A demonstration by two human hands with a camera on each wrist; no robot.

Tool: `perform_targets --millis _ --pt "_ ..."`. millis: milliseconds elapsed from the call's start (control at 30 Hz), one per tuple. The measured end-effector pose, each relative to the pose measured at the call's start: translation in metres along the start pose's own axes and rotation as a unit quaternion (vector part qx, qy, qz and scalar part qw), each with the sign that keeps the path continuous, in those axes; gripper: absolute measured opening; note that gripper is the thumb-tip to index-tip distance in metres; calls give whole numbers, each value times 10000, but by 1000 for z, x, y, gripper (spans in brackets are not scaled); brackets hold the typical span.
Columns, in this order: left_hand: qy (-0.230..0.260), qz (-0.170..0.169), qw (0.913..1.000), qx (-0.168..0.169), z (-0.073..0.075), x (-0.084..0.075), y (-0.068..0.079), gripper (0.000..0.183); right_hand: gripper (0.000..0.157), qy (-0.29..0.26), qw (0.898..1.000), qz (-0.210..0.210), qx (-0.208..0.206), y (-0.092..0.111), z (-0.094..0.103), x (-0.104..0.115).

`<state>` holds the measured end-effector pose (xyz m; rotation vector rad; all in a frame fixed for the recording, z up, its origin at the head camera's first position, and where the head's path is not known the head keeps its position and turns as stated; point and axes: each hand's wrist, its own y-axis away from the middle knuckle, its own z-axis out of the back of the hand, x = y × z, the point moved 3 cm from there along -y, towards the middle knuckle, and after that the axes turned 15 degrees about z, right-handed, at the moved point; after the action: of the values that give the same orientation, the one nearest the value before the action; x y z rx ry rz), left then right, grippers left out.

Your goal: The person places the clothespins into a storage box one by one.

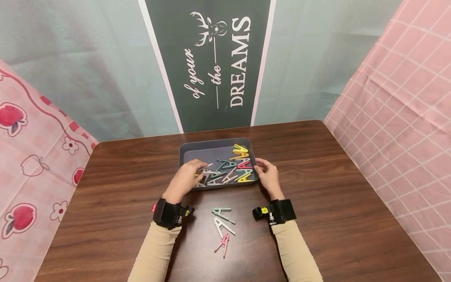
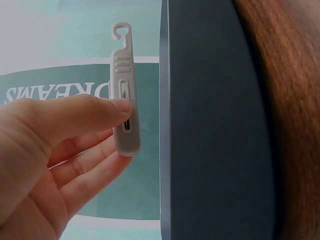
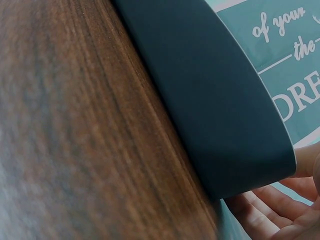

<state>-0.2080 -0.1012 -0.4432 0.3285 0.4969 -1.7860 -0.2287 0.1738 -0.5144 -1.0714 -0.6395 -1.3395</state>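
Note:
My left hand (image 1: 188,177) is over the left part of a dark grey tray (image 1: 208,145). Its thumb and fingers pinch a pale grey clothespin (image 2: 122,90) that has a small hook at one end, held above the tray's rim in the left wrist view. The right hand (image 1: 268,175) rests against the outside of the tray's right wall, thumb and fingertips touching it. Inside the tray lie clothespins: a yellow one (image 1: 240,148), a red one (image 1: 244,165), a dark teal one (image 1: 227,163) and several pale ones, mostly along its right side and front.
On the brown wooden table (image 1: 327,188), nearer me than the tray, lie a green clothespin (image 1: 222,214), a white clothespin (image 1: 223,226) and a pink clothespin (image 1: 223,244). Behind the table hangs a printed curtain (image 1: 296,66); pink cloths hang at both sides.

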Motion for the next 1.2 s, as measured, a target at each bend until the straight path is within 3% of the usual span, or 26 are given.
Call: perform_targets --millis 433,733,1200 --pt "-327 38 9994 -86 5 13 -18 27 33 -60 9999 -82 69 1 2 0" --pt "-470 237 9986 87 4 30 -33 27 33 -40 9999 -127 110 0 2 1" --pt "-617 335 9975 55 3 44 -41 26 32 -101 9998 -124 77 1 2 0"
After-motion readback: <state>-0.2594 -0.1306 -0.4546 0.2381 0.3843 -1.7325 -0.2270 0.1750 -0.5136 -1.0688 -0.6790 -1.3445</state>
